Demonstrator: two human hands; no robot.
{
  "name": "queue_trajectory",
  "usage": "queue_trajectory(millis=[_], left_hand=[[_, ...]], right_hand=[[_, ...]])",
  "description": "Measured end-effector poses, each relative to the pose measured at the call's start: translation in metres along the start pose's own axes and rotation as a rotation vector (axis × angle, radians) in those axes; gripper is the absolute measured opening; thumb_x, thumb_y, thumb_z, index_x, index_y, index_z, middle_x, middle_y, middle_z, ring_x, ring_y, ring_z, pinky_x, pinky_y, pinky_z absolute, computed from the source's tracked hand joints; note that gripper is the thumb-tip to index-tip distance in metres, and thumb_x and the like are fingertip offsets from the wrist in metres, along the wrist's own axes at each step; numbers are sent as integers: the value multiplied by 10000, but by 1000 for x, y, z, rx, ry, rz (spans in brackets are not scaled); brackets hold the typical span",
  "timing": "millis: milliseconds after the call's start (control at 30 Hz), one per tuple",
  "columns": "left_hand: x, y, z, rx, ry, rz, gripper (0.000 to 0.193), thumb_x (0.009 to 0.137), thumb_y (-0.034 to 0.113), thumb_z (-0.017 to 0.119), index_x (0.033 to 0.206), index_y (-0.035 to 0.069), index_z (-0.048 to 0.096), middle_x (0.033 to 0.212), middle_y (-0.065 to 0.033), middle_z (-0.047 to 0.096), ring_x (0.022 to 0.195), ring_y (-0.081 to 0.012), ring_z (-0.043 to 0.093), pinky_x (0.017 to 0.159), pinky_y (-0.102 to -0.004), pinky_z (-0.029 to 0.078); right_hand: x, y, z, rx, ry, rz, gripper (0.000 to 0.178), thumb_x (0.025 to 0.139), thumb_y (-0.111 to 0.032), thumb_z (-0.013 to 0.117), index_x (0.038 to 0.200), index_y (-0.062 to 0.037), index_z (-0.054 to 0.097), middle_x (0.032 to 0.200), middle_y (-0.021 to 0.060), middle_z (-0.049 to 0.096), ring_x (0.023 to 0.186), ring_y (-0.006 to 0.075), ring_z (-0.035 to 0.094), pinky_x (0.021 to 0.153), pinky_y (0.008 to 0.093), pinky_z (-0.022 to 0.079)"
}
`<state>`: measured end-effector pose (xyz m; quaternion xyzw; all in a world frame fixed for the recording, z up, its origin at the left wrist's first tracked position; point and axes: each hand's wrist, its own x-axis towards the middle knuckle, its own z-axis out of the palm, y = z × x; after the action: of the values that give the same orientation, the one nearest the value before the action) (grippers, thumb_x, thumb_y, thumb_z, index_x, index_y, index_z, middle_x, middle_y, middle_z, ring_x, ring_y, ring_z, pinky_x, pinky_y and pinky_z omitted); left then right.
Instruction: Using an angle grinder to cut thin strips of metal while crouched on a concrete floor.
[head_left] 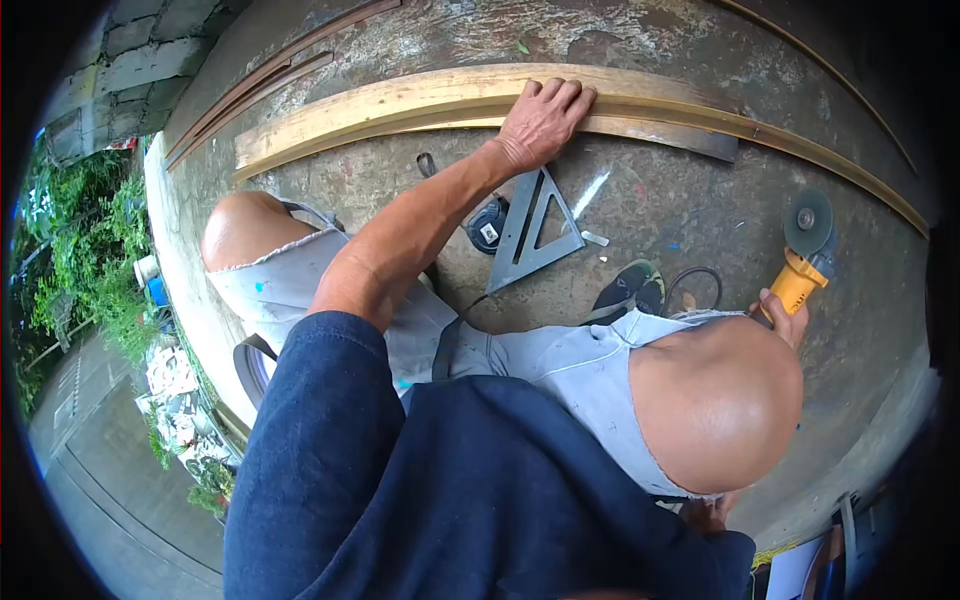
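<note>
My left hand (545,122) rests on a long wooden plank (400,103), its fingers curled over the far edge. The plank lies across the concrete floor in front of me, with a narrow metal strip (690,148) showing along its near side. Off to the right, past my bent knee, my right hand (787,318) is closed around the yellow body of an angle grinder (797,284). The grinder's round disc (808,222) points forward, clear of the plank. A metal speed square (535,232) lies just below my left hand, beside a black tape measure (489,225).
Near the square lie a small white stick (595,239) and a blue bit (673,246). My shoe (630,290) stands close by, with a dark cord (695,272) looping beside it. Thin brown strips (260,85) lie at the far left. A white ledge (185,260) and plants (110,250) border the left side.
</note>
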<state>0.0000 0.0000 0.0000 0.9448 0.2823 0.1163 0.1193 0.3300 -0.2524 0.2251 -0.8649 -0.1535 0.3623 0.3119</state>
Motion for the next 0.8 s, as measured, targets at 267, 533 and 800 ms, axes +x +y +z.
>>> queue_trajectory(millis=[267, 533, 800], left_hand=[[-50, -109, -74, 183, -217, 95, 536, 831, 66, 603, 1347, -32, 495, 1192, -172, 526, 1132, -331, 523, 959, -417, 450], [-46, -115, -70, 1, -314, 46, 581, 765, 97, 762, 1284, -17, 529, 1218, -198, 542, 1157, -382, 521, 1021, -436, 449], [-44, -108, -73, 23, -294, 72, 405, 810, 56, 652, 1191, -29, 547, 1117, -203, 555, 1099, -358, 548, 952, -420, 480]], right_hand=[[28, 52, 139, 303, -203, 21, 396, 724, -150, 787, 1029, -9, 576, 800, 78, 640, 641, 181, 648, 592, 321, 529], [21, 56, 127, 294, -172, 25, 410, 717, -133, 787, 1042, -6, 571, 829, 80, 644, 639, 178, 647, 591, 318, 536], [18, 57, 124, 293, -174, 38, 431, 710, -125, 788, 1060, 5, 572, 828, 82, 643, 639, 180, 648, 588, 323, 547]])
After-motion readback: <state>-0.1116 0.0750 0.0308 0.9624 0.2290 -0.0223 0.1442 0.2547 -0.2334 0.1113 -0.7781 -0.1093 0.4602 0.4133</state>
